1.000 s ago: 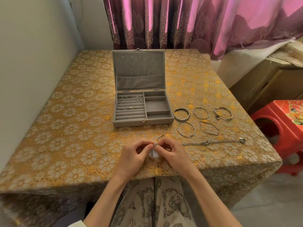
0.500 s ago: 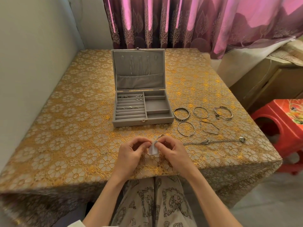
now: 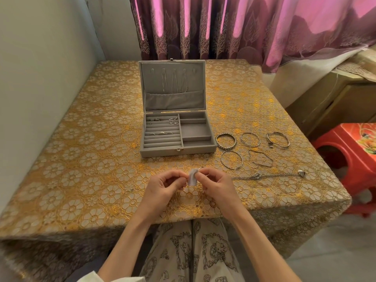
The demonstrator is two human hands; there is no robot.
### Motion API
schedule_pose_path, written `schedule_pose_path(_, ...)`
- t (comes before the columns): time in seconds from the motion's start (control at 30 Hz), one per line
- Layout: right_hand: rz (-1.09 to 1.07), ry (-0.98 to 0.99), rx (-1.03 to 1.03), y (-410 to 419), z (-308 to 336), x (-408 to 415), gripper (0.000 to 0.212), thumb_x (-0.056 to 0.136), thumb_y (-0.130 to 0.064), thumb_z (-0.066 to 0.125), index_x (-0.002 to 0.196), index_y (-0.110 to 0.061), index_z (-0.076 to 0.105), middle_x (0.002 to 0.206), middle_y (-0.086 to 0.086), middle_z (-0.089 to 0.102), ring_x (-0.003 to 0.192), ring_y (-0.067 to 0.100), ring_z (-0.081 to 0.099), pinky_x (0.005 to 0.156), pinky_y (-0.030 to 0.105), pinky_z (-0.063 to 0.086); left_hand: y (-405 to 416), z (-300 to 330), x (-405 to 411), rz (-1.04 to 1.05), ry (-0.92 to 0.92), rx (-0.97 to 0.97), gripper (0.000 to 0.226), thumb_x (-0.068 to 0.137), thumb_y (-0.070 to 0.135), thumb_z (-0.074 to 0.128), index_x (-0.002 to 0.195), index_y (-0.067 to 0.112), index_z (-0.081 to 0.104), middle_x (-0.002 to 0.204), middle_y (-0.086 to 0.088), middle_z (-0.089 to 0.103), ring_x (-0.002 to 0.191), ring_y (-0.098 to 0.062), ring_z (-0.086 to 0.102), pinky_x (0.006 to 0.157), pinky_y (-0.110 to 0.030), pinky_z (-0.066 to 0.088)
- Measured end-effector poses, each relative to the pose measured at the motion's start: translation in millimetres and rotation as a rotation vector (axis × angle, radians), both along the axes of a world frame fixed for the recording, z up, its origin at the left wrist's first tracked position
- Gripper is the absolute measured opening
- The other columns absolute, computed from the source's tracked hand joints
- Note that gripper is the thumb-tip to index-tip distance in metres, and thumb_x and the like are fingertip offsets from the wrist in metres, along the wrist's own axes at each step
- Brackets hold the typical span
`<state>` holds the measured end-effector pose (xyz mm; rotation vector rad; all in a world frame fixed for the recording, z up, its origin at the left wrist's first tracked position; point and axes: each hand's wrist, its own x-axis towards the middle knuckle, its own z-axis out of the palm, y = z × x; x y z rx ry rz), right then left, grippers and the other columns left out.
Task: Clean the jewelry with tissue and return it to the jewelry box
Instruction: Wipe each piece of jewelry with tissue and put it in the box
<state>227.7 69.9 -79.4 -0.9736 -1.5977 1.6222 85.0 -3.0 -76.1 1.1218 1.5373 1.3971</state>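
Both hands, left hand [image 3: 162,188] and right hand [image 3: 215,187], fingertips pinched on soft white tissue [image 3: 192,179].

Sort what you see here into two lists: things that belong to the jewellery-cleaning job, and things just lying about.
Belongs to the job:
small white tissue piece, pinched by left hand and right hand
open grey velvet jewelry box
silver bangles on the table
long silver chain

Just lying about:
red plastic stool
purple patterned curtain
brown cardboard box
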Motion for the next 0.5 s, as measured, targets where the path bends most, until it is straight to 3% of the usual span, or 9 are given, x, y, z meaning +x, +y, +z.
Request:
schedule_pose_path(0.1,0.033,-0.034,0.031,0.3,0.1,0.3,0.007,0.083,-0.017,0.066,0.085,-0.016,0.072,0.064,-0.01,0.062,0.056,0.004,0.048,0.053,0.016,0.039,0.1,-0.1,-0.5,-0.022,0.009,0.002,0.017,0.082,0.0,0.062,0.092,0.013,0.068,0.087,0.001,0.071,0.081,-0.008,0.066,0.072,-0.016,0.051)
schedule_pose_path(0.23,0.07,-0.059,0.053,1.5,-0.4,0.9,0.007,0.082,-0.016,0.066,0.087,-0.015,0.072,0.08,0.002,0.069,0.07,0.013,0.058,0.066,0.026,0.048,1.5,-1.5,0.3,-0.018,-0.001,0.004,0.017,0.082,-0.002,0.062,0.093,0.011,0.065,0.09,-0.001,0.07,0.083,-0.01,0.067,0.073,-0.017,0.052)
schedule_pose_path(0.5,0.15,-0.112,0.134,2.6,-3.5,1.0,0.007,0.085,-0.015,0.063,0.083,-0.021,0.065,0.072,-0.005,0.061,0.059,0.007,0.049,0.054,0.021,0.04,2.6,-2.6,3.6,-0.017,0.015,-0.013,0.018,0.08,-0.005,0.064,0.089,0.01,0.06,0.084,-0.001,0.068,0.079,-0.009,0.067,0.07,-0.018,0.052)
